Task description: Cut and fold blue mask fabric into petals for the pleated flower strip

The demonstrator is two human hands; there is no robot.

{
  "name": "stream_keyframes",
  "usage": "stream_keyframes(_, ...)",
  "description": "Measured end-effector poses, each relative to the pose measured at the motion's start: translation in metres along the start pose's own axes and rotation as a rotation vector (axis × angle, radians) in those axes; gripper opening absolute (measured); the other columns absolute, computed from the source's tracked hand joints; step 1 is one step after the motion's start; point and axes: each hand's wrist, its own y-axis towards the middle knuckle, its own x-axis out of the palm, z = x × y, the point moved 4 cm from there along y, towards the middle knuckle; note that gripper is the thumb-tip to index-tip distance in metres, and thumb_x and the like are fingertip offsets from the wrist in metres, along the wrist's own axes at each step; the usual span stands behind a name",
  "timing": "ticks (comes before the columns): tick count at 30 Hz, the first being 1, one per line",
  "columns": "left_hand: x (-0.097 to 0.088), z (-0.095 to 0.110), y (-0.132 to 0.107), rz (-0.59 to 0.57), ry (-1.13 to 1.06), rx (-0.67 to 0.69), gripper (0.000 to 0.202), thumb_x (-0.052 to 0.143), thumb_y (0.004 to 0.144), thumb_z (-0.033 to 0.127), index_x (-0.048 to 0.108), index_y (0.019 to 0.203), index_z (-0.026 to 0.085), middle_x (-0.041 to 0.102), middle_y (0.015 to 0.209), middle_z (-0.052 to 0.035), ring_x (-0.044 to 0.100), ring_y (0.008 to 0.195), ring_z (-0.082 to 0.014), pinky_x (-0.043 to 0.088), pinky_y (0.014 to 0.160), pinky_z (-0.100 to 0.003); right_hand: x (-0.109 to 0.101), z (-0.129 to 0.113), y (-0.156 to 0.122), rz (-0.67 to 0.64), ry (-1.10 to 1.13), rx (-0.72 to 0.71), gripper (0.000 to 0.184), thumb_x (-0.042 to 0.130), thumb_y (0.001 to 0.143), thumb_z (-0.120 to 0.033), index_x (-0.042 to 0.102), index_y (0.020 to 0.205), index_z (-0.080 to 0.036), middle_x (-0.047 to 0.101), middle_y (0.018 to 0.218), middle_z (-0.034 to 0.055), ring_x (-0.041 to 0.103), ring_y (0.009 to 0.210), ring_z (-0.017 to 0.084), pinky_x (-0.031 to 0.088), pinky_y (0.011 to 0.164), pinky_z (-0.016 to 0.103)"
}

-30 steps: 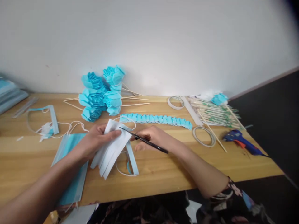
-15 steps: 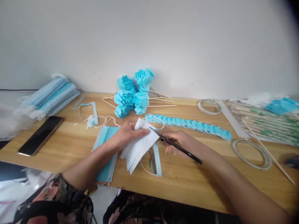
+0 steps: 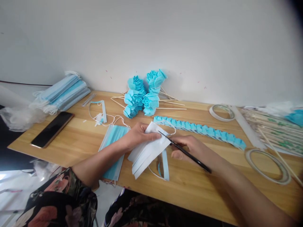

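Observation:
My left hand (image 3: 138,136) pinches a face mask (image 3: 148,154), white side up, near its top edge, thumb on top. The mask's lower end fans out in layers above the table. Black-handled scissors (image 3: 190,155) are in my right hand (image 3: 189,144), their dark blade lying across the mask's upper right edge beside my left thumb. A white ear loop arcs behind that corner. Under the mask lies a cut strip (image 3: 165,165) with a loop attached. Another face mask (image 3: 115,157), blue and flat, rests partly beneath my left forearm.
Blue mask flowers (image 3: 134,96) on sticks stand by the wall. A pleated blue strip (image 3: 201,130) stretches rightward. Tape rolls (image 3: 222,118), bundled sticks (image 3: 276,129) and a loose stick lie right. A mask stack (image 3: 65,93), phone (image 3: 52,130) and plastic bag (image 3: 21,116) are left.
The view has turned slightly left, so everything sits further right in the picture. Both hands keep their grips, and the scissors stay at the mask's edge.

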Motion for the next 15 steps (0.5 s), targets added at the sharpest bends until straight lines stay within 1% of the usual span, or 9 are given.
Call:
stream_keyframes(4,0.0008,-0.0019,-0.0001,-0.017,-0.008,-0.001,0.029,0.081,0.066,0.036,0.074,0.08,0.011,0.071,0.072,-0.004,0.06,0.056,-0.0109,0.048,0.057,-0.024,0.0005,-0.0007,0.0006,0.029,0.01,0.017,0.058,0.052,0.082,-0.073,0.071,0.088,-0.018,0.053,0.066,-0.0001,0.043,0.059,0.014,0.033,0.054,0.025)
stream_keyframes(10,-0.0003,-0.0043,0.0006,-0.012,-0.03,-0.012,0.028,0.082,0.065,0.035,0.073,0.077,0.011,0.071,0.07,-0.0043,0.06,0.055,-0.0111,0.047,0.052,-0.022,0.0021,0.0043,0.0011,0.0,0.023,0.046,0.057,0.052,0.083,-0.071,0.07,0.086,-0.018,0.045,0.06,-0.0023,0.036,0.055,0.012,0.025,0.05,0.024)
stream_keyframes(15,-0.0002,-0.0037,0.0007,-0.02,-0.031,-0.005,0.029,0.082,0.065,0.035,0.073,0.077,0.01,0.071,0.07,-0.0047,0.061,0.056,-0.0113,0.047,0.052,-0.022,0.002,0.008,0.0016,0.012,0.001,0.066,0.056,0.053,0.081,-0.072,0.069,0.078,-0.018,0.044,0.059,-0.0023,0.035,0.054,0.012,0.024,0.05,0.025)
